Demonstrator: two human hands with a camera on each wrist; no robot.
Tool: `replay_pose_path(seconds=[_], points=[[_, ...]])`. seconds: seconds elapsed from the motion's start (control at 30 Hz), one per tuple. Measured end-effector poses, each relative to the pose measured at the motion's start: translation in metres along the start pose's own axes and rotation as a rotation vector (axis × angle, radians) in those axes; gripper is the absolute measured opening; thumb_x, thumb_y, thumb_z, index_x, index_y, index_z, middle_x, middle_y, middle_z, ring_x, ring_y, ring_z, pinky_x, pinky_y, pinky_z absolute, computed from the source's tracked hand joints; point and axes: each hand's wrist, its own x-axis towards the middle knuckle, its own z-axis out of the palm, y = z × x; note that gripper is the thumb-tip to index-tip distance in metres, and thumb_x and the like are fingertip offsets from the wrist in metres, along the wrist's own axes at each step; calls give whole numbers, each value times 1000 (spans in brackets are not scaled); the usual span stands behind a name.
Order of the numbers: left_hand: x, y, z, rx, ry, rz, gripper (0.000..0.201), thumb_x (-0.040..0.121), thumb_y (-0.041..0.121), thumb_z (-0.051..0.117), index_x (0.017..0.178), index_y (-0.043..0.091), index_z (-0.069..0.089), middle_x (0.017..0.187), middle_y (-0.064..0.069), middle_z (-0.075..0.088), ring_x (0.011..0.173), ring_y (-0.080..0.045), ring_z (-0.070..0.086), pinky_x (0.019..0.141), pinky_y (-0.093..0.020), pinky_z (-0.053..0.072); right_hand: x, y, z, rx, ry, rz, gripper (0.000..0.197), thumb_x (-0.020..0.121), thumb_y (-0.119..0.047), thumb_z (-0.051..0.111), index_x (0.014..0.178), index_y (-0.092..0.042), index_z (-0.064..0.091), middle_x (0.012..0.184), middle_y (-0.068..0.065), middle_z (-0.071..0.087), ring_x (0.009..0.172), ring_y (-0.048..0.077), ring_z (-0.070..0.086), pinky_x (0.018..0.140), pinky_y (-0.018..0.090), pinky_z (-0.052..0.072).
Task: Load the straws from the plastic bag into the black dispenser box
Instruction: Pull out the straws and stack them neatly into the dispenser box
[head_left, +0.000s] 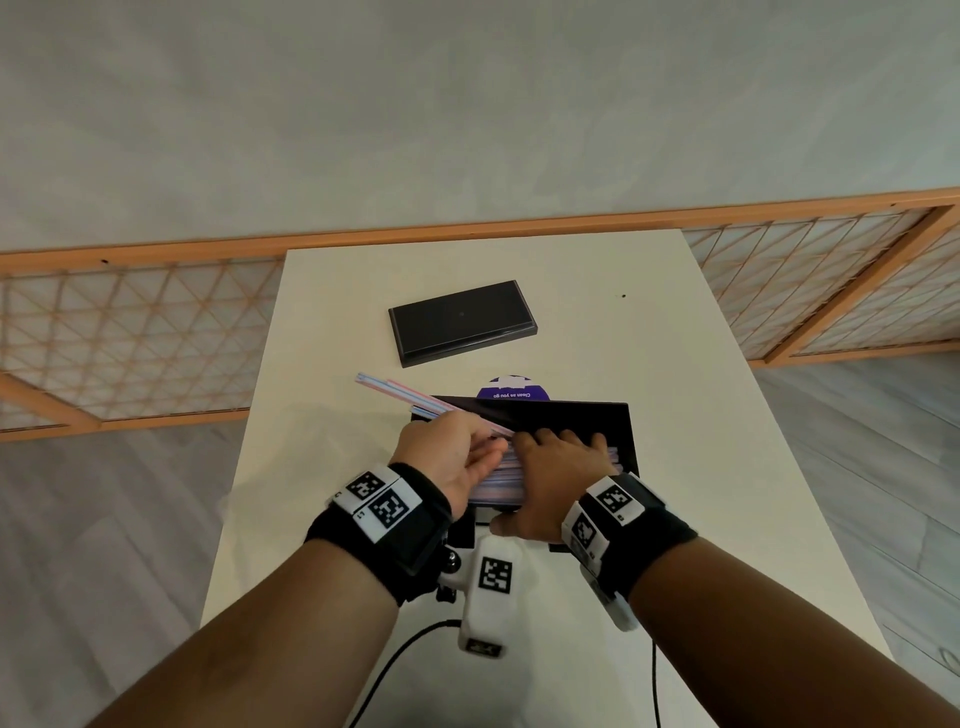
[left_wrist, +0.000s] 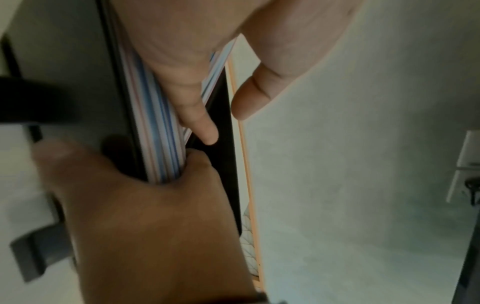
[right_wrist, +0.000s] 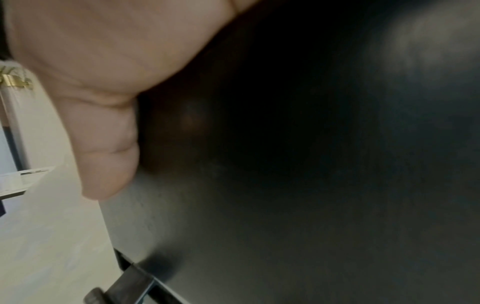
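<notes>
Left hand pinches a few stray straws jutting past the box's left end. Right hand spreads flat over the stack inside the black dispenser box on the tabletop, thumb on its front wall. We judge loading nearly done; next, swing strays level and tuck in.

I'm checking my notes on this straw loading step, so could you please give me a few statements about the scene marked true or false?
1. The black lid lies on the table, apart from the dispenser box. True.
2. The left hand is empty. False: it holds a few straws.
3. The right hand rests on the straws in the box. True.
4. The box holds no straws. False: a striped stack fills it.
</notes>
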Motion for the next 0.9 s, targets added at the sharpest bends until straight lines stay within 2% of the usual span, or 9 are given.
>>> replay_pose_path(seconds=[0.13, 0.33, 0.43, 0.5, 0.6, 0.73, 0.83, 0.9], points=[[3, -2, 4, -99, -16, -13, 9, 90, -13, 57, 97, -9, 62, 89, -24, 69, 86, -28, 72, 70, -29, 64, 0, 1, 0, 11, 4, -9, 100, 56, -83, 57, 137, -27, 38, 132, 1, 52, 122, 30, 47, 104, 56, 28], [17, 8, 12, -88, 26, -66, 4, 94, -4, 65, 96, -1, 62, 94, -21, 66, 86, -26, 69, 73, -31, 61, -2, 2, -3, 17, -5, -33, 97, 62, -81, 52, 140, -25, 35, 135, 3, 50, 124, 32, 46, 106, 57, 26], [18, 12, 17, -55, 17, -101, 7, 96, 2, 65, 102, 1, 62, 96, -22, 67, 82, -26, 70, 70, -32, 62, 0, 3, -2, 31, -8, -44, 95, 63, -78, 56, 140, -27, 35, 135, 3, 51, 124, 32, 46, 105, 59, 25], [19, 12, 19, -31, 34, -94, 7, 96, 3, 65, 101, 2, 61, 92, -21, 68, 76, -25, 71, 63, -32, 63, 1, 4, -2, 31, -8, -51, 93, 64, -77, 57, 140, -28, 34, 134, 3, 51, 123, 32, 47, 106, 60, 25], [23, 8, 21, 8, 78, -53, 10, 95, 7, 68, 94, 1, 60, 84, -19, 70, 66, -25, 73, 53, -30, 63, 1, 4, -1, 27, -18, -56, 96, 64, -77, 57, 142, -28, 32, 135, 3, 50, 125, 33, 46, 106, 61, 24], [27, 3, 24, 99, 117, 6, 17, 99, 14, 67, 90, 2, 58, 88, -21, 73, 63, -24, 73, 59, -30, 62, -1, 4, -2, 25, -17, -56, 96, 65, -74, 61, 143, -27, 31, 135, 4, 49, 124, 33, 45, 107, 60, 24], [30, 2, 22, 173, 140, 61, 19, 98, 17, 69, 95, 0, 61, 79, -20, 75, 57, -23, 74, 49, -30, 61, 0, 2, -2, 39, -1, -43, 95, 62, -74, 63, 141, -28, 33, 133, 2, 51, 124, 32, 46, 107, 59, 23], [31, 0, 19, 217, 165, 108, 20, 96, 19, 70, 98, 1, 63, 74, -20, 74, 51, -22, 73, 44, -27, 57, -1, 2, -1, 45, 17, -39, 95, 60, -78, 59, 139, -29, 36, 132, 2, 52, 123, 31, 46, 106, 58, 23]])
